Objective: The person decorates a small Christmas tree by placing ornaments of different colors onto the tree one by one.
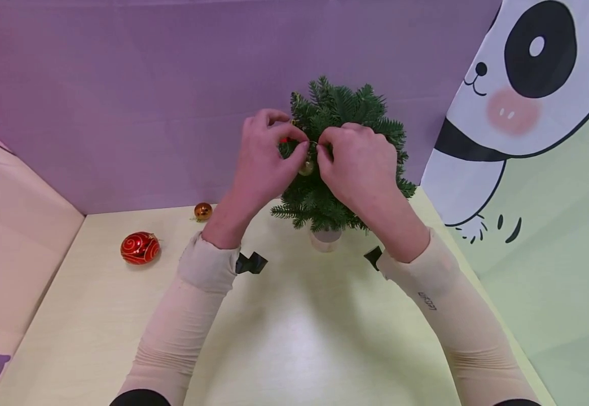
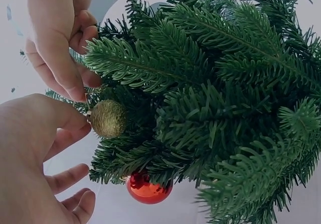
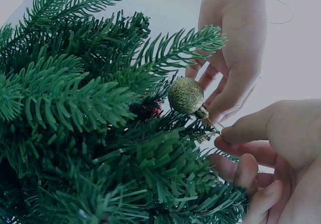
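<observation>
A small Christmas tree (image 1: 345, 107) stands in a whitish pot (image 1: 326, 241) at the back of the table. On its front side hangs a glittery gold bauble (image 2: 108, 119), also visible in the right wrist view (image 3: 186, 95). My left hand (image 1: 269, 155) pinches close to the bauble's cap with thumb and forefinger. Facing it, my right hand (image 1: 363, 166) pinches the thin hanging loop (image 3: 216, 129), its other fingers curled. Fingertips of both hands are nearly touching. A shiny red bauble (image 2: 149, 188) hangs lower among the branches, partly covered by needles.
Left on the table (image 1: 294, 338) lies a red bauble with gold swirls (image 1: 140, 248). A small orange-gold bauble (image 1: 203, 211) sits near the back edge, beside my left wrist. A purple backdrop (image 1: 172, 101) rises behind the tree, and a panda panel (image 1: 518, 118) stands at right.
</observation>
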Available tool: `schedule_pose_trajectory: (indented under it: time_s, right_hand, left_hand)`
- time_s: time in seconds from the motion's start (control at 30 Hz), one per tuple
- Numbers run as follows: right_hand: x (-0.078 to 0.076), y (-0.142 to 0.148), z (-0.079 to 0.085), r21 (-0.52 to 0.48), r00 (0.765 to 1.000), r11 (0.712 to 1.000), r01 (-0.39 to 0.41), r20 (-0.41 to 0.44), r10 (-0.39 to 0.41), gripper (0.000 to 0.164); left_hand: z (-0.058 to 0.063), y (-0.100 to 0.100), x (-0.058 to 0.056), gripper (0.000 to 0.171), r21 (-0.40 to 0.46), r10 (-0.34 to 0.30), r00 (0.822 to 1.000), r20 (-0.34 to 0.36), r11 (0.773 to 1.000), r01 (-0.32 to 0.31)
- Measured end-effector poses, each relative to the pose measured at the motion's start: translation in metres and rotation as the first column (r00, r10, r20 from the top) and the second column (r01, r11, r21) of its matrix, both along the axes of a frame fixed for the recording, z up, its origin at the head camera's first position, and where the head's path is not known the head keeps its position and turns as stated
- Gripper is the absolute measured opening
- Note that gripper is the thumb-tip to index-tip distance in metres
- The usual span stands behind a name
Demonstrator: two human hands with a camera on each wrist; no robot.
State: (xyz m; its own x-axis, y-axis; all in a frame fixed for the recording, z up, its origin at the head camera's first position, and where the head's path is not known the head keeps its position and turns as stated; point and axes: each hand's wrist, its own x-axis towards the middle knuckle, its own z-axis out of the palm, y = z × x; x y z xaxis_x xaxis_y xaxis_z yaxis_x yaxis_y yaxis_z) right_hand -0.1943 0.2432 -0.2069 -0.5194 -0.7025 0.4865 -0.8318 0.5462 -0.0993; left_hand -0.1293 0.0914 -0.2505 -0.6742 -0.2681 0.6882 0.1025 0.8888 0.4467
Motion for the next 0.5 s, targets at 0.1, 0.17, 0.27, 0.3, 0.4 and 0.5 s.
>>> schedule_pose_trajectory:
  time_s: [0.1,0.17,0.27,0.3,0.4,0.5]
  right_hand:
    - [-0.0002,0.0,0.0006,0.015,1.0,1.0,0.007,0.008,-0.007,0.023]
    - [-0.0007,0.0002,0.0005,0.016,1.0,1.0,0.008,0.007,-0.008,0.023]
    - [-0.0013,0.0003,-0.0001,0.015,1.0,1.0,0.007,0.003,-0.007,0.023]
    - [-0.0015,0.0003,-0.0002,0.016,1.0,1.0,0.007,0.001,-0.007,0.023]
    - [-0.0019,-0.0001,-0.0006,0.02,1.0,1.0,0.005,-0.001,-0.005,0.023]
    - [-0.0023,-0.0003,-0.0008,0.026,1.0,1.0,0.009,0.002,-0.009,0.023]
  left_hand:
    - [0.0014,0.0001,-0.0021,0.016,0.011,0.014,0.999,0.034,1.0,-0.014]
    - [0.0018,0.0,-0.0038,0.016,0.014,0.018,0.999,0.05,1.0,-0.019]
    - [0.0016,-0.0008,-0.0054,0.017,0.012,0.017,0.998,0.066,1.0,-0.018]
    - [0.0013,-0.0009,-0.0057,0.017,0.009,0.015,0.998,0.068,1.0,-0.016]
    - [0.0,-0.0017,-0.006,0.017,0.006,0.008,0.997,0.074,1.0,-0.008]
    - [-0.0008,-0.0026,-0.0063,0.016,0.007,-0.003,0.996,0.088,1.0,0.002]
